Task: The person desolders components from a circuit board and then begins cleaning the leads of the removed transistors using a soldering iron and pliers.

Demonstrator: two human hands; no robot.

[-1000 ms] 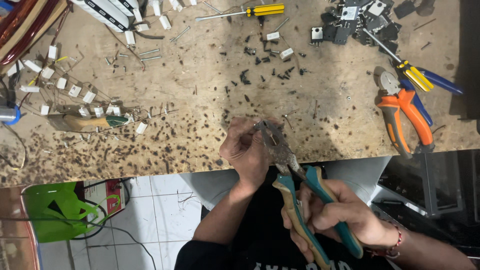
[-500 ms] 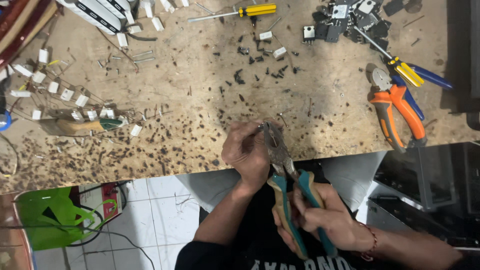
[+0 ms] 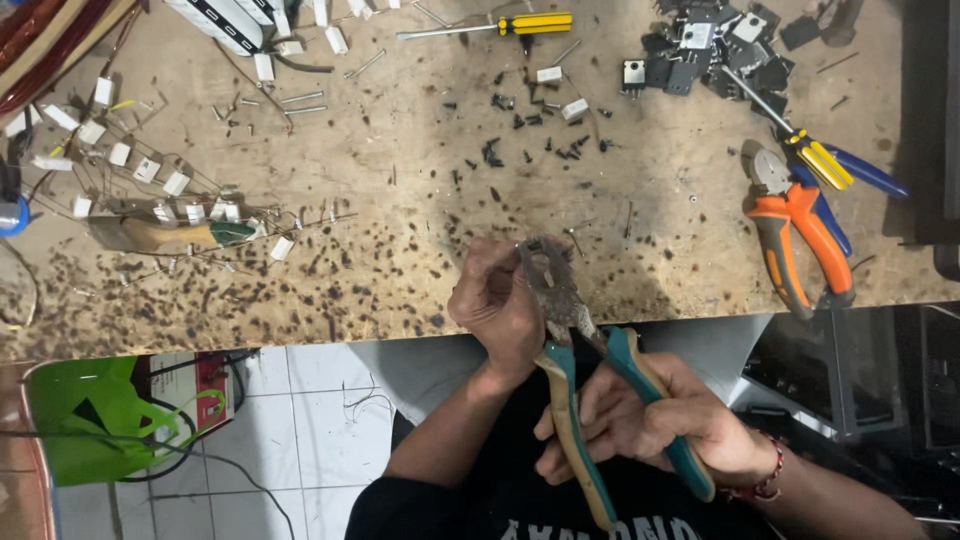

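Observation:
My right hand [image 3: 640, 420] grips the teal and tan handles of a pair of pliers [image 3: 575, 350], held just off the near edge of the scorched wooden workbench [image 3: 400, 200]. The rusty jaws point up at my left hand [image 3: 495, 300], whose fingers are pinched around something small at the jaw tips. That small part is too hidden to make out.
Orange-handled pliers [image 3: 800, 240] and a yellow-and-blue screwdriver [image 3: 820, 160] lie at the right. A yellow screwdriver [image 3: 500, 27] lies at the top. Black components [image 3: 710, 55] are heaped top right, white blocks with wire leads [image 3: 130, 165] at the left, small black screws [image 3: 520, 135] mid-bench. A green bag [image 3: 95, 420] sits on the floor.
Both hands and the pliers stay together at the bench edge. The view has shifted slightly, and the pliers' handles are spread a little wider.

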